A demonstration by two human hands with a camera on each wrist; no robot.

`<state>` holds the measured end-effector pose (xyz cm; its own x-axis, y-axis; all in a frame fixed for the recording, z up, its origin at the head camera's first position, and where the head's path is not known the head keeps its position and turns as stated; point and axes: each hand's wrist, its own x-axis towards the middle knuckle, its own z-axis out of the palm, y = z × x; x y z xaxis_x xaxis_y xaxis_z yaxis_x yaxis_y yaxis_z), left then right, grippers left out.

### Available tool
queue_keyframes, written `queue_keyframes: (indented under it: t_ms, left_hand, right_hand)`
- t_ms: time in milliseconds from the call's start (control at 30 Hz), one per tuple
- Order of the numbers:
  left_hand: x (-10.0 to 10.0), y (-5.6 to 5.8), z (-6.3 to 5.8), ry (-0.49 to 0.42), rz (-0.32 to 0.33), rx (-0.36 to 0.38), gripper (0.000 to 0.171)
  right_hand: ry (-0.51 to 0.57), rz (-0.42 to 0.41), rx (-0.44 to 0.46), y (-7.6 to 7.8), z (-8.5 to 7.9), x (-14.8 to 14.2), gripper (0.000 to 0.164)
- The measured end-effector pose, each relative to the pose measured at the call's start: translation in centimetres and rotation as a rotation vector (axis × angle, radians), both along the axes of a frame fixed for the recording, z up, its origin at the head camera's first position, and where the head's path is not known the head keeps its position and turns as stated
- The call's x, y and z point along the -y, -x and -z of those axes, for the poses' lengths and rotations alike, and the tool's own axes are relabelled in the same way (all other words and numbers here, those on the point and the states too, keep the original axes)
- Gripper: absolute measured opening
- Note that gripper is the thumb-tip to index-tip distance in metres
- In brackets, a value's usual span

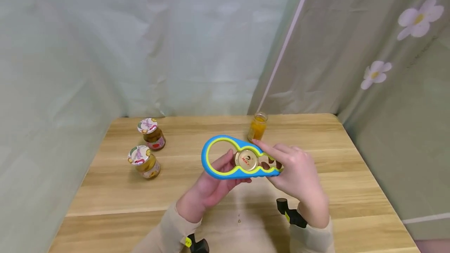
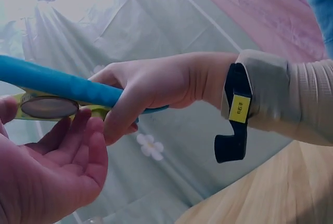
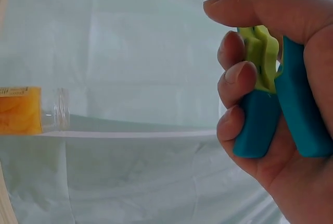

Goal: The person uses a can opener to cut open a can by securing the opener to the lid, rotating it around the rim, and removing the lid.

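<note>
While right hand (image 1: 296,167) grips opener (image 1: 242,174), left hand (image 1: 212,187) pinches gold lid (image 1: 247,160) inside.

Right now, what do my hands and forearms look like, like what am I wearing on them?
Your left hand and right hand are ungloved. Your sleeves are beige and end near the wrists. Each wrist wears a black band with a blocky black piece sticking out and a yellow label; the right label shows dark characters.
</note>
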<state>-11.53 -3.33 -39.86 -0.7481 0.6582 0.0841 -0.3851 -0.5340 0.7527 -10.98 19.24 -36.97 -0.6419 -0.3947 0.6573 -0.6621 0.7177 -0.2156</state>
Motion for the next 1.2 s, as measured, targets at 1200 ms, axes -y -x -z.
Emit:
queue_keyframes:
  t_ms: [1200]
  left_hand:
    - [-0.1, 0.2, 1.4, -0.219, 0.213, 0.121, 0.041]
  right_hand:
    - [-0.046, -0.048, 0.079, -0.5, 0.3, -0.7, 0.078]
